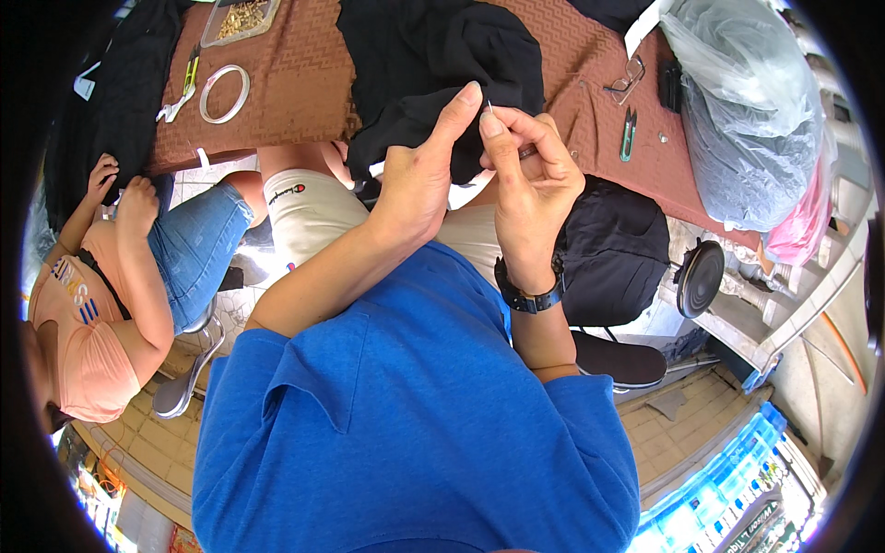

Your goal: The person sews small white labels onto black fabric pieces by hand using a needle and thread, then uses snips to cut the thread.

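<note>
Black cloth (442, 46) lies over the near table edge and hangs toward my lap. My left hand (419, 180) is at its near side, thumb stretched up along the cloth and the other fingers mostly hidden; it grips the cloth. Close beside it, my right hand (535, 170) pinches a thin sewing needle (489, 107) between thumb and forefinger, its tip showing above them. Any thread is too fine to make out. The right wrist wears a black watch (530, 297).
The brown-covered table (295, 83) bears a tub of small gold pieces (241, 20), a yellow cutter (191, 74), a white ring (224, 94), green thread snips (629, 135), eyeglasses (627, 81) and a large plastic bag (747, 111). A person (101, 332) at left handles dark cloth. A black-covered seat (613, 249) stands at right.
</note>
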